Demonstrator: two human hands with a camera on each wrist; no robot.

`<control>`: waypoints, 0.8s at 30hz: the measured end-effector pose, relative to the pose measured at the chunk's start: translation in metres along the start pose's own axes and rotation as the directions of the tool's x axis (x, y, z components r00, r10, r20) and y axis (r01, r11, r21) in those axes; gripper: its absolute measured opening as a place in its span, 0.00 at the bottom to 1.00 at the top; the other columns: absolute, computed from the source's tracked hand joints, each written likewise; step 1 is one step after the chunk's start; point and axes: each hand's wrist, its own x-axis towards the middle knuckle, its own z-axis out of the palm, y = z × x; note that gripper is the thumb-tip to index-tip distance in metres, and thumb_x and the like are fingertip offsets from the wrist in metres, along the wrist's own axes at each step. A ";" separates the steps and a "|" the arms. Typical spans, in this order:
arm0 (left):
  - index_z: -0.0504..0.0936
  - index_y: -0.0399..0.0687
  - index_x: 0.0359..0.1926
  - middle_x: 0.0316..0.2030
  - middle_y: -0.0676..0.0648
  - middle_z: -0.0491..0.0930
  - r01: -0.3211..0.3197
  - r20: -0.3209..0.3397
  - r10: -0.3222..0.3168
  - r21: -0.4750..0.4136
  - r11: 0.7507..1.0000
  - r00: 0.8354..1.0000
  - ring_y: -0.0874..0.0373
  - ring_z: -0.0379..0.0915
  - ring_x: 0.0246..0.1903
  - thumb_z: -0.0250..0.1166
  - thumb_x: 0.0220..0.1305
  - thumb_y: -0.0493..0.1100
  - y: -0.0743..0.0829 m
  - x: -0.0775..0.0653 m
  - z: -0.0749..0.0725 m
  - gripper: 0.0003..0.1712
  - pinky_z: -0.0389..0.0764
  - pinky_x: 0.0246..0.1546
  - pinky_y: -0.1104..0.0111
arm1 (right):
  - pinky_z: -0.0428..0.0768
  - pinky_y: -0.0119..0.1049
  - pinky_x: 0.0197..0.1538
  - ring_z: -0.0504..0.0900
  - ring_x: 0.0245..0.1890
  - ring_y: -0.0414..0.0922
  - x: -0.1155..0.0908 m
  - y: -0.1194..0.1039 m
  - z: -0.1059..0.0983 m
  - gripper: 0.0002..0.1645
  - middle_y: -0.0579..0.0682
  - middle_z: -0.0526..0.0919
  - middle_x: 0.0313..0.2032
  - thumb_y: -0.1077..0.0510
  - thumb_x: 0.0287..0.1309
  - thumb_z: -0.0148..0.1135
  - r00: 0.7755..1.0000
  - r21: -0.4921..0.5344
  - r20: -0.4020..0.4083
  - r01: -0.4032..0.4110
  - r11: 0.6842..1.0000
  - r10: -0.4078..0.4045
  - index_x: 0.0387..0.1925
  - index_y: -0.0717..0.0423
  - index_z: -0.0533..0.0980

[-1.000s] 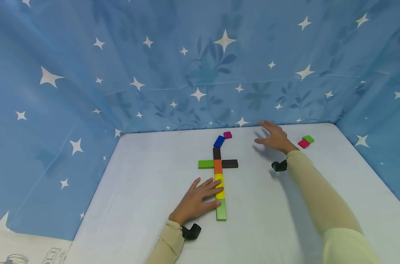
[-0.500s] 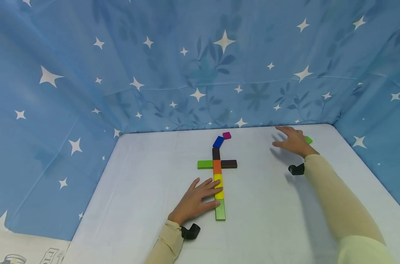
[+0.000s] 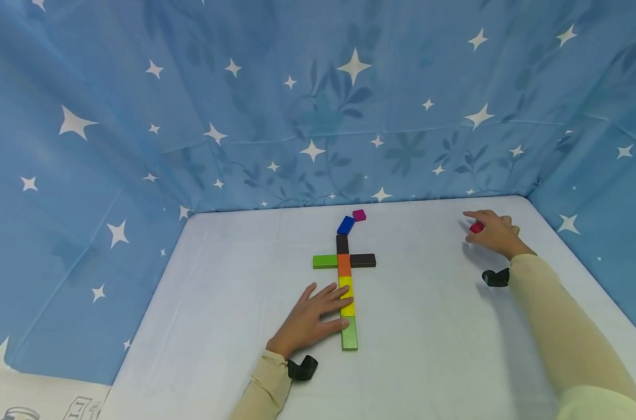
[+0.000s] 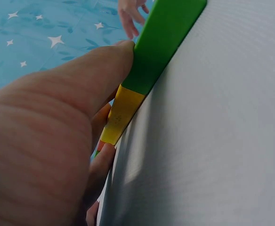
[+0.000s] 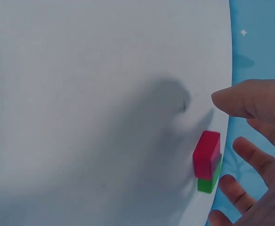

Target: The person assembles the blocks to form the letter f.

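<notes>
My left hand [image 3: 308, 321] lies with fingers spread over the lower part of a row of wooden blocks. Its fingers touch the yellow section [image 3: 346, 309] and its thumb touches the light green block [image 3: 349, 335]; the left wrist view shows the thumb at the green block [image 4: 163, 47]. At the back right, my right hand [image 3: 498, 234] hovers with thumb and fingers apart around a red block [image 3: 475, 227]. In the right wrist view, the red block [image 5: 206, 155] sits beside a green block [image 5: 208, 185], below the thumb and apart from it. In the head view the hand hides that green block.
Above the yellow section come an orange block [image 3: 344, 265] and a dark brown block [image 3: 342, 244]. A green block [image 3: 325, 262] and another dark block [image 3: 363, 261] form side arms. A tilted blue block [image 3: 346, 225] and a magenta block [image 3: 359, 215] lie near the starry curtain [image 3: 276, 116].
My right hand has moved right across the back of the table, to the red block, covering the green one beside it. The left hand has stayed on the row.
</notes>
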 end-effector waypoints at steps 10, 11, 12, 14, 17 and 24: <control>0.77 0.58 0.76 0.79 0.58 0.66 -0.017 -0.003 0.018 0.019 1.000 1.000 0.56 0.50 0.82 0.62 0.78 0.62 0.000 0.000 -0.001 0.32 0.38 0.82 0.46 | 0.60 0.77 0.57 0.53 0.63 0.84 -0.011 0.015 -0.001 0.43 0.82 0.51 0.72 0.59 0.66 0.66 0.999 -0.015 0.022 -0.043 0.999 0.043 0.76 0.69 0.61; 0.77 0.58 0.76 0.79 0.58 0.66 -0.018 -0.003 0.018 0.020 1.000 1.000 0.57 0.50 0.82 0.62 0.78 0.62 -0.001 0.000 -0.001 0.32 0.38 0.82 0.46 | 0.60 0.78 0.58 0.53 0.63 0.84 -0.012 0.015 -0.001 0.42 0.82 0.51 0.72 0.59 0.66 0.65 0.999 -0.014 0.021 -0.041 0.999 0.041 0.76 0.69 0.62; 0.77 0.58 0.76 0.79 0.58 0.66 -0.018 -0.005 0.018 0.020 1.000 1.000 0.57 0.50 0.82 0.62 0.78 0.62 -0.001 0.000 -0.001 0.32 0.38 0.82 0.46 | 0.60 0.78 0.58 0.52 0.63 0.85 -0.011 0.015 -0.001 0.42 0.82 0.51 0.72 0.60 0.66 0.65 0.999 -0.014 0.022 -0.035 0.999 0.035 0.76 0.70 0.62; 0.77 0.58 0.77 0.79 0.58 0.66 -0.020 -0.008 0.020 0.020 1.000 1.000 0.57 0.50 0.82 0.62 0.78 0.62 -0.001 0.000 -0.001 0.32 0.39 0.82 0.46 | 0.60 0.80 0.59 0.52 0.63 0.86 -0.010 0.015 -0.001 0.41 0.83 0.51 0.72 0.60 0.66 0.64 1.000 -0.015 0.021 -0.022 1.000 0.023 0.75 0.70 0.61; 0.77 0.58 0.77 0.79 0.58 0.66 -0.020 -0.014 0.021 0.015 1.000 1.000 0.57 0.50 0.82 0.62 0.78 0.62 -0.002 0.000 0.000 0.32 0.39 0.82 0.46 | 0.61 0.82 0.63 0.52 0.65 0.86 -0.008 0.017 -0.001 0.42 0.82 0.51 0.73 0.61 0.67 0.63 1.000 -0.011 0.026 -0.015 1.000 0.016 0.76 0.72 0.60; 0.77 0.58 0.76 0.78 0.59 0.66 -0.019 -0.012 0.019 0.007 1.000 1.000 0.59 0.49 0.82 0.63 0.77 0.62 -0.002 -0.001 0.001 0.33 0.37 0.83 0.49 | 0.65 0.79 0.67 0.58 0.66 0.80 -0.003 0.023 0.005 0.39 0.81 0.57 0.71 0.66 0.67 0.61 0.999 0.000 0.023 0.042 0.999 -0.042 0.75 0.76 0.61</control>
